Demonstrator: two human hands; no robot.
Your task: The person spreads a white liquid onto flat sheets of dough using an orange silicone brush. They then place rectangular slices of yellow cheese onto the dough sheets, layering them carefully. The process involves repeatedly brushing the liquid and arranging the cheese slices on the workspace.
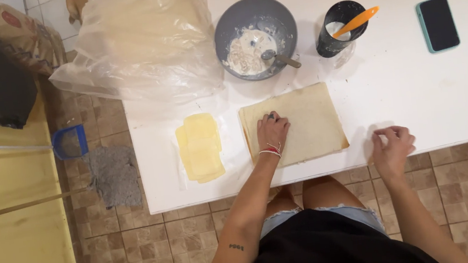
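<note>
My left hand (272,131) presses flat on a stack of thin beige dough sheets (308,121) lying on the white table (433,99). It wears a ring and a red-and-white bracelet. My right hand (392,147) hovers at the table's front edge, to the right of the sheets, fingers loosely curled and holding nothing. Left of the sheets lies a pile of yellow cheese slices (199,146) on clear wrap.
A grey bowl (256,36) with white filling and a spoon stands behind the sheets. Beside it is a black cup (339,29) with an orange spatula, and a teal-cased phone (437,23) farther right. A clear plastic bag (143,39) lies at the table's left. A blue dustpan (70,142) sits on the tiled floor.
</note>
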